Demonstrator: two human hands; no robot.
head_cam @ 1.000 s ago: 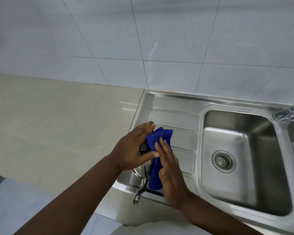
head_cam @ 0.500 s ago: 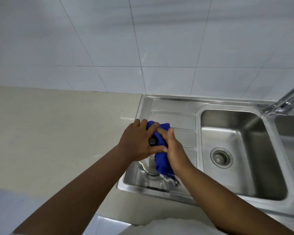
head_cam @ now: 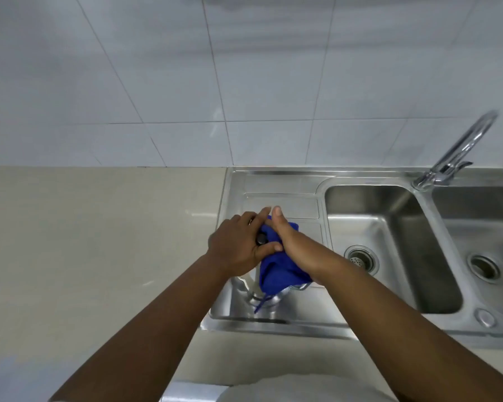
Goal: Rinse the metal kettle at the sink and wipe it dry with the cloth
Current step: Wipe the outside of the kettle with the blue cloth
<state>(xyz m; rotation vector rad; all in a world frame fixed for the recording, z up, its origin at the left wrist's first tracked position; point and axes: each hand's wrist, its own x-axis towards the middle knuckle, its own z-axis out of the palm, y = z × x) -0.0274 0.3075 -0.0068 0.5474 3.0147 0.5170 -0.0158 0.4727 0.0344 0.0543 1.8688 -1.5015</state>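
Note:
The metal kettle (head_cam: 266, 298) stands on the sink's drainboard (head_cam: 282, 204), mostly hidden under my hands; only its shiny lower body and a black lid knob (head_cam: 261, 239) show. My left hand (head_cam: 238, 245) grips the kettle's top around the knob. A blue cloth (head_cam: 276, 265) drapes over the kettle's right side, and my right hand (head_cam: 291, 242) presses it flat against the kettle, fingers pointing away from me.
The steel sink has two basins (head_cam: 389, 227) (head_cam: 482, 227) to the right, each with a drain, and a curved tap (head_cam: 459, 152) behind them. A beige countertop (head_cam: 84, 242) lies to the left, a white tiled wall (head_cam: 244, 68) behind.
My right hand with the cloth has slid further over the kettle's right side, fingers now stretched toward the wall. My view has shifted up and right, showing the tap and second basin.

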